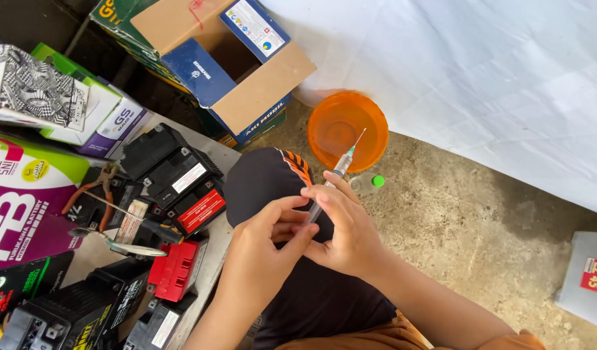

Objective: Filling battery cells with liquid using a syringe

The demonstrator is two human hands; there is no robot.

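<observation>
A clear syringe (pixel 337 174) with a green hub and thin needle points up and away, its tip over an orange plastic bowl (pixel 347 128). My right hand (pixel 345 227) is shut around the syringe barrel. My left hand (pixel 262 249) meets it from the left, fingertips at the plunger end. Both hands hover over my dark-clothed knee (pixel 259 185). A small green cap (pixel 377 181) lies on the concrete beside the bowl.
Several black motorcycle batteries (pixel 175 170) and a red one (pixel 175 269) crowd a low board at left, with orange-handled pliers (pixel 97 188) and a spoon (pixel 120 243). Cardboard boxes (pixel 227 58) stand behind. White sheeting (pixel 473 71) covers the right; a grey container (pixel 587 275) sits far right.
</observation>
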